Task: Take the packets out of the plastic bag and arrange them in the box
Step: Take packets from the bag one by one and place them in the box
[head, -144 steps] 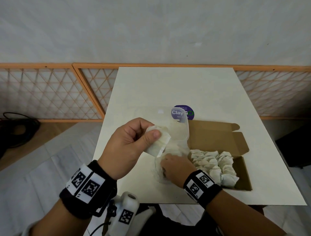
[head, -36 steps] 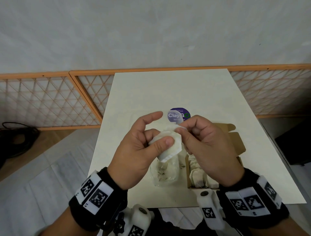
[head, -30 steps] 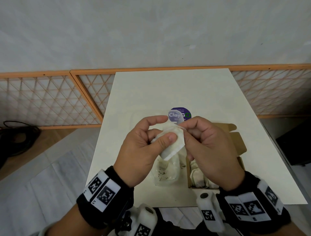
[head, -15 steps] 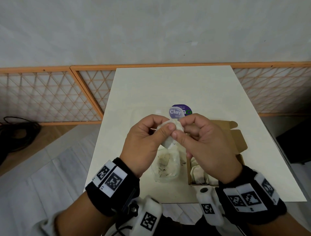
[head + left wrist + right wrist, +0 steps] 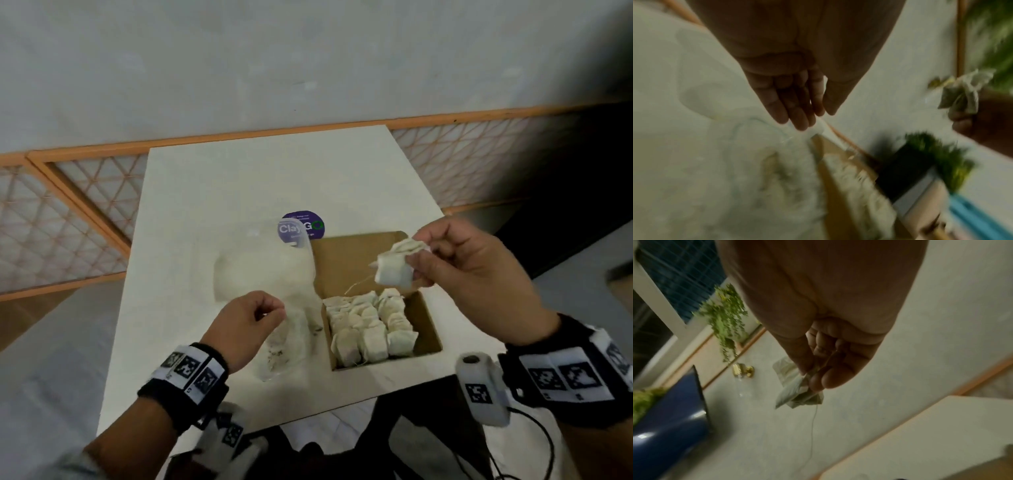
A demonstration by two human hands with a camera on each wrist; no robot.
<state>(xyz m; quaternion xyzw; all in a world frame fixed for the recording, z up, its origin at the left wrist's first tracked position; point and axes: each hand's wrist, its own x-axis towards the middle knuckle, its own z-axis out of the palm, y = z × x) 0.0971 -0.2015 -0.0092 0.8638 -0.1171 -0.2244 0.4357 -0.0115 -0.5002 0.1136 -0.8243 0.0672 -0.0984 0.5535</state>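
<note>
The right hand (image 5: 459, 270) pinches a packet (image 5: 394, 267) above the box (image 5: 424, 308) (rows of packets already inside). The right wrist view alone shows its thread (image 5: 812, 431) dangling. The left hand (image 5: 245, 320), fingers loosely curled and holding nothing, hovers over the plastic bag (image 5: 284, 335).

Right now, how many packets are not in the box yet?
1 for sure: the packet pinched in the right hand, up above the box. The crumpled plastic bag by the left hand may hide more.
</note>
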